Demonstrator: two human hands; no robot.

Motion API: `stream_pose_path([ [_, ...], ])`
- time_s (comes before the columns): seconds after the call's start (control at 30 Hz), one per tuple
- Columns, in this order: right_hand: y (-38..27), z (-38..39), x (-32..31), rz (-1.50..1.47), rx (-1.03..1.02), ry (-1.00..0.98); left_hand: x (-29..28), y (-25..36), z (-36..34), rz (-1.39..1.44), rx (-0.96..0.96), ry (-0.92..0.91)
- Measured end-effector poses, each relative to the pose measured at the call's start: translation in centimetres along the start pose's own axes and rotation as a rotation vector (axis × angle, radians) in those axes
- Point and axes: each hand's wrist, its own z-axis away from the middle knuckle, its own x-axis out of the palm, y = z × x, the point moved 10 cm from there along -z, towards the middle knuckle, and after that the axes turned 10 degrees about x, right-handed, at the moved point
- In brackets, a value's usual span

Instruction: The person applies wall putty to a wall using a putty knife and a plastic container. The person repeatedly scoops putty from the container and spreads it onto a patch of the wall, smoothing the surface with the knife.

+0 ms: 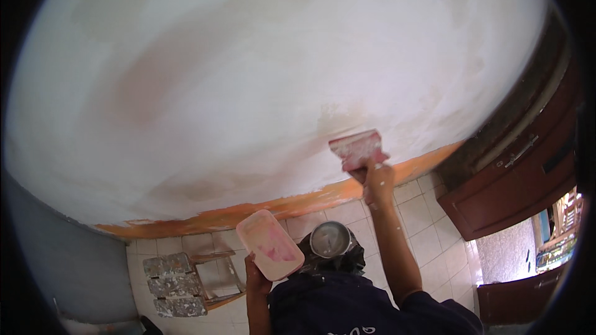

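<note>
My right hand (377, 183), spotted with white, grips a wide pink putty spreader (355, 147) smeared with white, its edge against the white, patchy wall (261, 87) just above the orange band (428, 156) along the wall's foot. My left hand (257, 273) holds a shallow pale pink rectangular tray (264, 236) with magenta smears, lower and to the left of the spreader. Between my two arms, a round metal container (330, 240) with greyish-white contents stands below, on or beside something dark that I cannot make out clearly.
A paint-splattered wooden step stool (177, 285) stands on the tiled floor (434, 229) at lower left, near a grey wall (74, 260). At right, a dark brown door (506, 174) and another brown panel (515, 304) flank a bright opening onto paving (509, 257).
</note>
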Motion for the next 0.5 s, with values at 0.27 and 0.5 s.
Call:
stream_pose_path([
  [0.27,-2.8,-2.5,7.0,-0.005,-0.066,-0.046,-1.2,0.0,-0.1,0.006,0.007,0.005],
  [0.5,-12.0,2.3,9.6,0.045,-0.233,-0.151,-0.1,1.2,0.8,-0.049,0.046,0.012],
])
